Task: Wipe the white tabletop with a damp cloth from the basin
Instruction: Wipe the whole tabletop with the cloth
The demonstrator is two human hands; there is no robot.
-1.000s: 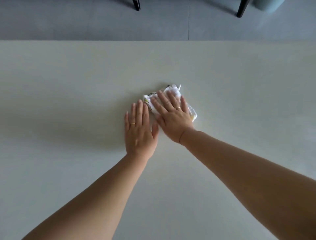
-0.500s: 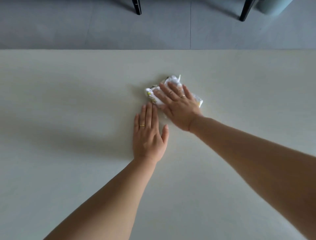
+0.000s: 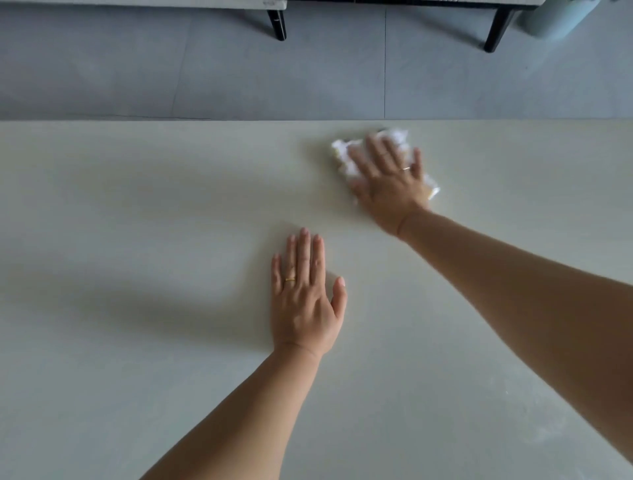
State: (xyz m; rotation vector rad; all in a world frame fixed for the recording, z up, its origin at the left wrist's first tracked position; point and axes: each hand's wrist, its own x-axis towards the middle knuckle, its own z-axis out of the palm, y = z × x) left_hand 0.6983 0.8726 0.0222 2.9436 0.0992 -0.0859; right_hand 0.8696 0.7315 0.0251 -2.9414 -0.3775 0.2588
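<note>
Grey tiled floor (image 3: 205,68), two black furniture legs (image 3: 276,24), pale green bin (image 3: 555,17)

Setting: domestic room, likely a living or dining area. Evidence: broad white table (image 3: 137,205), near; grey tiled floor (image 3: 137,68) with thin joints, far; low pale-topped furniture (image 3: 171,2) on two slanted black legs (image 3: 276,25), far edge; pale green rounded container (image 3: 555,17), far right corner, cut off by frame.

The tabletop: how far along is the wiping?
Done: the cloth is fetched and on the tabletop. In hand: the right hand presses it flat near the far edge, blurred mid-stroke, while the left hand rests flat. Left: no wet trace shows what is wiped; faint pale marks at the near right look untouched.
</note>
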